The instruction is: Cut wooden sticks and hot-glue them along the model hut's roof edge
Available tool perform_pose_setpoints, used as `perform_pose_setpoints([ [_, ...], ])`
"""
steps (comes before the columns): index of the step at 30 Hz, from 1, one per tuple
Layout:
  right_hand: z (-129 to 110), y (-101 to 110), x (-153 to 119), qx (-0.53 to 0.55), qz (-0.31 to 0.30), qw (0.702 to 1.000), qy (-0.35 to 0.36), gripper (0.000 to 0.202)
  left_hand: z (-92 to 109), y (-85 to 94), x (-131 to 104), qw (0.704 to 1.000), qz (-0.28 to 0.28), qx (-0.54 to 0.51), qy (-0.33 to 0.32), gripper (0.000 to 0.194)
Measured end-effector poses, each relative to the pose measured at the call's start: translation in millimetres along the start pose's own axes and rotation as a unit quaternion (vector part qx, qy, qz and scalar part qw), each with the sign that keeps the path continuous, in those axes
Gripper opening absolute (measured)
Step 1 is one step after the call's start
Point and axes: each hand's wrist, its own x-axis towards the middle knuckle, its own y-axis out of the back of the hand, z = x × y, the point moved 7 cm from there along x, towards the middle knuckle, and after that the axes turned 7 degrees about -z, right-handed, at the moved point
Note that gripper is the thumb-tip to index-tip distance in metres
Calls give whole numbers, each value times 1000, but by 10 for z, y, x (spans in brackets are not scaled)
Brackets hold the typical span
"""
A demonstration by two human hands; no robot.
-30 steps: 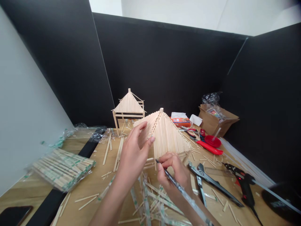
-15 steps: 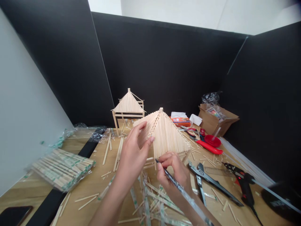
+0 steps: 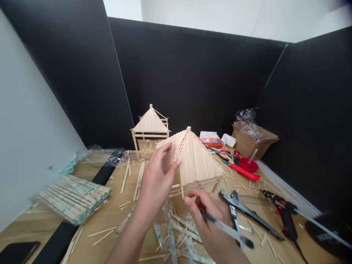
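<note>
A model house of thin wooden sticks (image 3: 199,161) with a sloping roof stands in front of me. My left hand (image 3: 159,172) grips its left roof slope, with the thumb near the corner ridge. One loose-looking stick (image 3: 182,183) extends below the front roof edge there. The thumb and index finger of my right hand (image 3: 210,212) pinch this stick's lower end. A pen (image 3: 225,228) lies across the same hand, held by the other fingers and pointing toward the lower right. Part of the house's frame is hidden behind my hands.
A second stick house (image 3: 150,123) stands behind. Wrapped stick bundles (image 3: 74,198) lie left, a phone (image 3: 19,252) at the lower left. On the right are black-handled cutters (image 3: 251,212), a glue gun (image 3: 284,212), red-handled pliers (image 3: 244,171) and a cardboard box (image 3: 254,141).
My right hand has moved slightly down and right from the roof edge. The pen's tip has swung away from the stick, and the fingers now pinch the stick's end. My left hand stays put.
</note>
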Motion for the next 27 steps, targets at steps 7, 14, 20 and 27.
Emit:
perform_pose_setpoints([
  [7,71,-197,4,7,-29,999,-25,15,34,3,-3,1000,-8,14,-15,41],
  [14,12,74,-82,-49,-60,996,38,8,501,-27,-262,951,-121,194,-208,43],
  [20,-12,483,-178,-106,-43,987,111,12,600,-120,-557,898,-210,305,-237,15],
  [27,998,181,-586,-222,-147,960,-86,19,512,-156,-561,909,-243,294,-170,23],
])
